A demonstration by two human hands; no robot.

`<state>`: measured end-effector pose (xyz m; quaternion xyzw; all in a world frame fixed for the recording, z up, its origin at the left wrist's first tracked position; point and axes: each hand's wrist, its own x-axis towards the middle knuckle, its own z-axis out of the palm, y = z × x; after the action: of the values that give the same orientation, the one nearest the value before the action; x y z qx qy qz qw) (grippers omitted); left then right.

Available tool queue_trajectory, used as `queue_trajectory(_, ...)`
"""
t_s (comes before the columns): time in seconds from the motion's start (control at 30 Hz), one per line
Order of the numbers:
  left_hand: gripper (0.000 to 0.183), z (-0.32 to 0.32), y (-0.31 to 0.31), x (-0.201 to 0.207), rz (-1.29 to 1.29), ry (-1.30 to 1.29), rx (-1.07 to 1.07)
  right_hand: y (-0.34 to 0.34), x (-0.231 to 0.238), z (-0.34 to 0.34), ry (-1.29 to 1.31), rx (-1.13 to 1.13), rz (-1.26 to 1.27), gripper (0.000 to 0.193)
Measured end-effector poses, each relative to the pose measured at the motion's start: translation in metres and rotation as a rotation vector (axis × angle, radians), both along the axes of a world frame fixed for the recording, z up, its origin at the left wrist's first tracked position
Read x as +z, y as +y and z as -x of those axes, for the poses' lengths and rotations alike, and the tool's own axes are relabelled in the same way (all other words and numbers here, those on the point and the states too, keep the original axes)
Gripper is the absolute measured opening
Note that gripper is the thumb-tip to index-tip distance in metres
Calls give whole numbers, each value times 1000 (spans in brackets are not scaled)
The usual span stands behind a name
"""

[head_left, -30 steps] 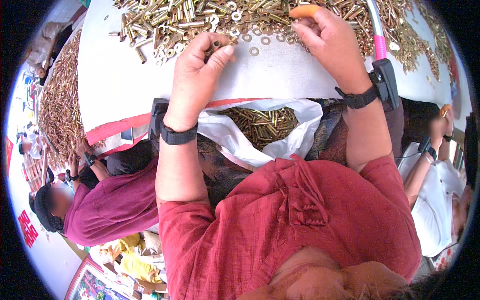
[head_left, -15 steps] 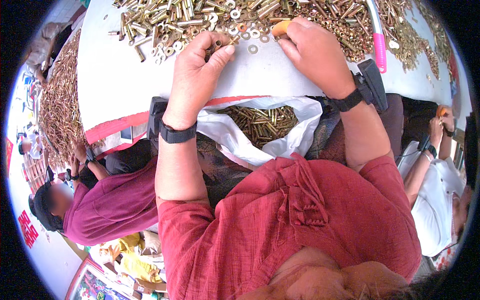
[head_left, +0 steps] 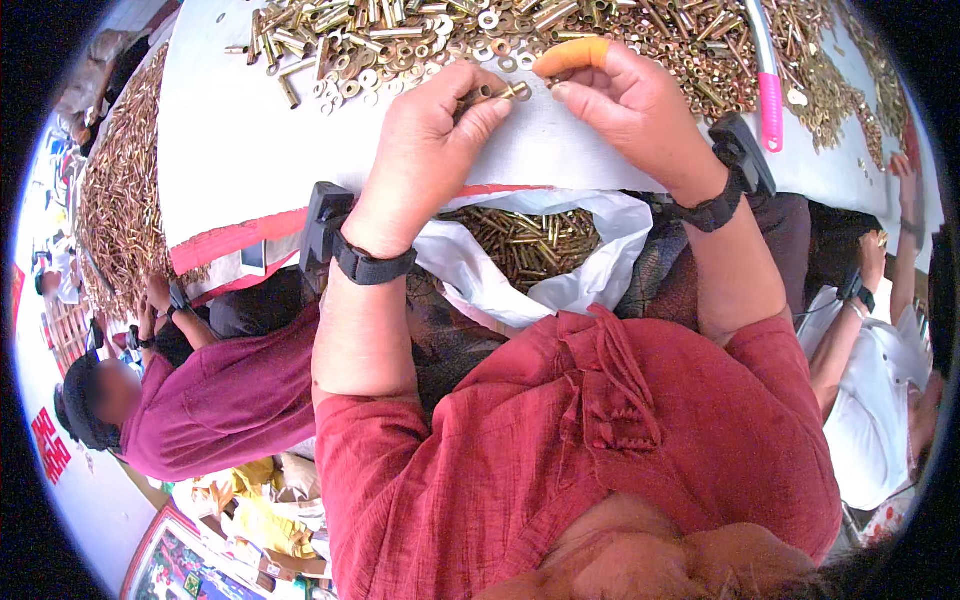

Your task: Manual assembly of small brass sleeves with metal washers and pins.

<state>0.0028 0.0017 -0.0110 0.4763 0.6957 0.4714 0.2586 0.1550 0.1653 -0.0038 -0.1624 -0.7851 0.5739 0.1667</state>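
My left hand (head_left: 435,135) pinches a short brass bolt (head_left: 490,94) over the white table (head_left: 230,150). My right hand (head_left: 625,95), with an orange rubber cot on one finger, meets it at the bolt's tip and holds a small brass piece too small to make out. Both wrists carry black bands with small black devices. A heap of brass bolts and washers (head_left: 400,35) lies just beyond the hands. On my lap a white plastic bag (head_left: 590,285) holds several brass pieces.
A pink-handled tool (head_left: 768,95) lies on the table at the right. A person in a maroon shirt (head_left: 220,400) works at the left beside another heap of brass parts (head_left: 115,190). A person in white (head_left: 880,400) sits at the right.
My right hand has come back from the heap toward my left hand, and the two now meet at the bolt. My left hand has stayed nearly in place.
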Motion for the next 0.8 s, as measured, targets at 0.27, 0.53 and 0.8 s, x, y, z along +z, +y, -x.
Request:
queue_trajectory(0.27, 12, -1, -1, 0, 9, -63, -57, -14, -12, 7, 151, 31, 131, 18)
queue_trajectory(0.53, 13, -2, -4, 1, 5, -30, -67, -11, -8, 10, 240, 19, -305, 15)
queue_trajectory(0.8, 12, -3, 0, -1, 27, 69, -73, -18, -6, 10, 41, -118, -338, 24)
